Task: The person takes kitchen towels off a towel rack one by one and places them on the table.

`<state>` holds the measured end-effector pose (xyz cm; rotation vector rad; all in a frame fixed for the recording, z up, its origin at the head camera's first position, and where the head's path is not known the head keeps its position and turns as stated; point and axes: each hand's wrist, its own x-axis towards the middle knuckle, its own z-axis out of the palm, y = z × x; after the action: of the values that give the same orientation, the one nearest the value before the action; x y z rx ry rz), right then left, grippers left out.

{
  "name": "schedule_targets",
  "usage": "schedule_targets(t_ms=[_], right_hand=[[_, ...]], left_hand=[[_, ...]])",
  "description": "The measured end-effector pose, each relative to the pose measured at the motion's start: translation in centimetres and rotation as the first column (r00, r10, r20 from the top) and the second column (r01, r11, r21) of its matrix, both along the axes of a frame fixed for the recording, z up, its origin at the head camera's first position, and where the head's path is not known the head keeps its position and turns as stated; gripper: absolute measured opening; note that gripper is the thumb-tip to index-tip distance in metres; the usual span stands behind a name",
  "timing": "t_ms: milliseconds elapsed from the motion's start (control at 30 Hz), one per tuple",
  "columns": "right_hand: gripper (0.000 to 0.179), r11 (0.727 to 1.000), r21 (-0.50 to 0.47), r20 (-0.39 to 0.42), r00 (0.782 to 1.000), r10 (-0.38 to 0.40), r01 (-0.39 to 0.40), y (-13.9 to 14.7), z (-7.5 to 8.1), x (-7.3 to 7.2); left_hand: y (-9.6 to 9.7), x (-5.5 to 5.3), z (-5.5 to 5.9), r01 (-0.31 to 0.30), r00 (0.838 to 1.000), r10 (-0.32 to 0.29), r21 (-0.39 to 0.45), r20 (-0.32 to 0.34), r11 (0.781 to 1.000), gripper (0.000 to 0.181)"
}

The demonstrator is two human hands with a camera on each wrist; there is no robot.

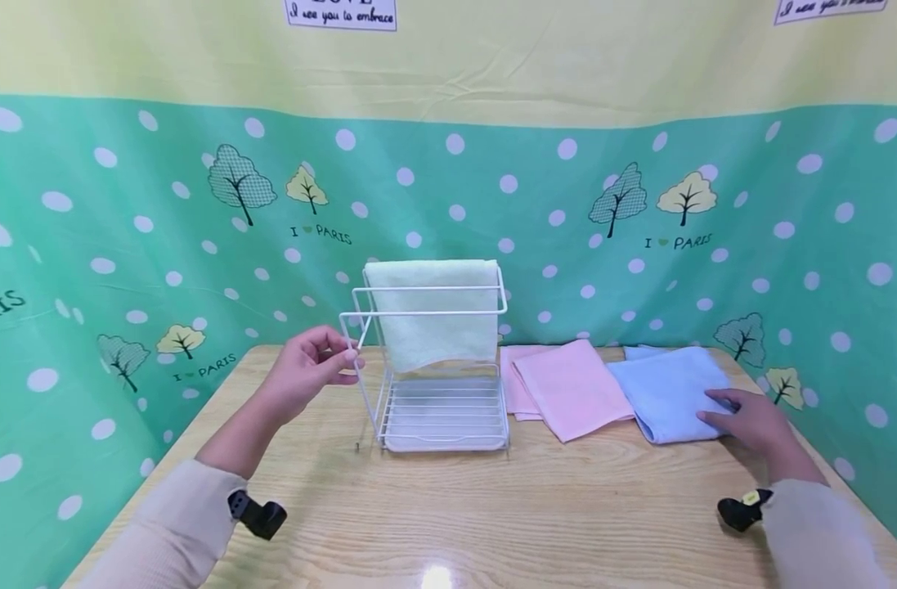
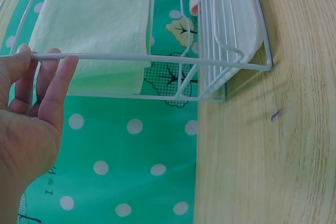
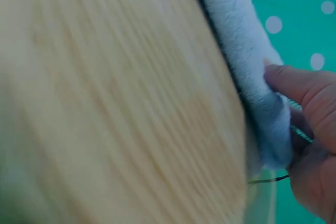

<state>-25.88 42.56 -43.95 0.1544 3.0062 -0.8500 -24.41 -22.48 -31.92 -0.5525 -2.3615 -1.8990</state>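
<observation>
A white wire rack stands upright on the wooden table, with a pale green towel draped over its rear top bar. My left hand pinches the rack's front left post between thumb and fingertips; the left wrist view shows the same post crossing the fingers. At the right, my right hand touches the right end of a folded light blue towel, which lies on the table. In the right wrist view the thumb rests on the blue towel's fuzzy surface, other fingers beside its end.
Folded pink towels lie between the rack and the blue towel. A white tray sits in the rack's base. Behind the wooden table hangs a green polka-dot curtain, which also runs along both sides.
</observation>
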Motion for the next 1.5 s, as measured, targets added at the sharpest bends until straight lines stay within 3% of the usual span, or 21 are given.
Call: schedule_targets(t_ms=[167, 333, 800, 933, 1067, 1233, 1500], right_hand=[[0.078, 0.991, -0.129, -0.014, 0.999, -0.046, 0.044, 0.0, -1.1, -0.3], [0.08, 0.992, -0.12, -0.019, 0.999, -0.04, 0.038, -0.1, -1.3, -0.5], [0.065, 1.0, -0.002, -0.052, 0.999, -0.01, 0.01, -2.3, 1.1, 0.0], [0.062, 0.999, -0.028, -0.086, 0.996, -0.031, 0.029, -3.0, 1.5, 0.3], [0.068, 0.995, -0.085, -0.069, 0.996, -0.055, 0.049, -3.4, 1.9, 0.5], [0.072, 0.993, -0.11, -0.083, 0.995, -0.054, 0.045, -3.9, 2.3, 0.7], [0.07, 0.993, -0.118, -0.201, 0.979, -0.022, -0.002, -5.6, 3.2, 0.6]], left_hand=[[0.1, -0.1, -0.2, 0.01, 1.0, -0.01, 0.016, -0.002, 1.0, 0.024], [0.0, -0.1, -0.3, 0.02, 1.0, -0.019, 0.03, -0.006, 0.999, 0.024], [-0.2, 0.1, -0.3, -0.012, 1.0, 0.012, 0.022, 0.008, 1.0, 0.026], [-0.1, 0.0, -0.3, -0.012, 1.0, 0.012, 0.03, 0.002, 0.999, 0.026], [-0.1, -0.1, -0.3, -0.006, 1.0, 0.006, 0.044, -0.003, 0.999, 0.025], [-0.2, -0.1, -0.4, 0.003, 1.0, -0.002, 0.059, -0.009, 0.998, 0.007], [-0.1, -0.1, -0.5, 0.014, 1.0, -0.012, 0.075, -0.026, 0.997, 0.003]])
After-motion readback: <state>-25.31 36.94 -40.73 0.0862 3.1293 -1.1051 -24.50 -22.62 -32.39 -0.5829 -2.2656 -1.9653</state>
